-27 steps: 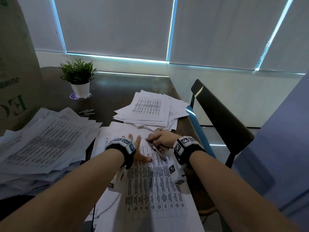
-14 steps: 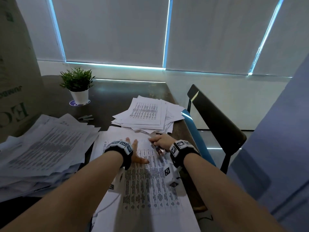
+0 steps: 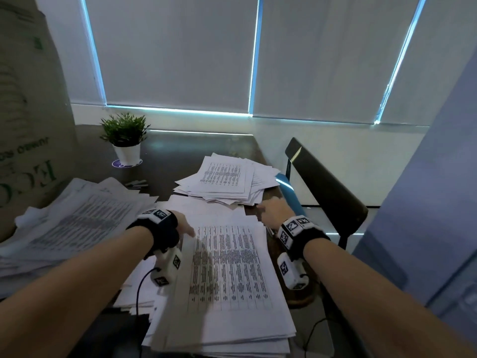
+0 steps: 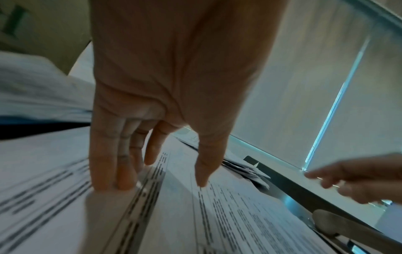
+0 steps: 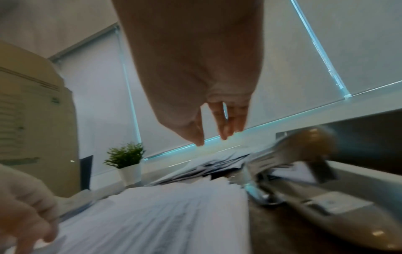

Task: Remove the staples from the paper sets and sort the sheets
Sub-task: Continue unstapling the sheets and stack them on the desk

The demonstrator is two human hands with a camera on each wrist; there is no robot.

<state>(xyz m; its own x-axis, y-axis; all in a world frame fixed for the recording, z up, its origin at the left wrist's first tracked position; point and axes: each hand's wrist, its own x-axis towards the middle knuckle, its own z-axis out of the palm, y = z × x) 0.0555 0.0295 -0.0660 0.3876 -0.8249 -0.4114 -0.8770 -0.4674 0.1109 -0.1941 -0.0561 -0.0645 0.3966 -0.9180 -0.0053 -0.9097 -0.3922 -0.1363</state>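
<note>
A stack of printed table sheets [image 3: 227,267] lies in front of me on the dark table [image 3: 180,151]. My left hand [image 3: 185,226] rests at the top sheet's upper left edge; the left wrist view shows its fingers [image 4: 113,171] straight along that edge and the thumb just above the print. My right hand [image 3: 268,210] hovers past the stack's far right corner, fingers loose and nothing visible in them. A metal staple-removing tool [image 3: 270,232] lies on the table beside the stack's right edge, below that hand, blurred in the right wrist view [image 5: 304,171].
A fanned pile of loose sheets [image 3: 224,177] lies beyond the stack, and a big messy pile [image 3: 77,223] lies at the left. A potted plant [image 3: 125,135] and a cardboard box [image 3: 25,125] stand at the back left. A dark chair [image 3: 325,184] stands off the table's right edge.
My right hand has let go of the metal tool, which now lies beside the stack, and has moved forward to the right. My left hand slid from the sheet's top to its left edge.
</note>
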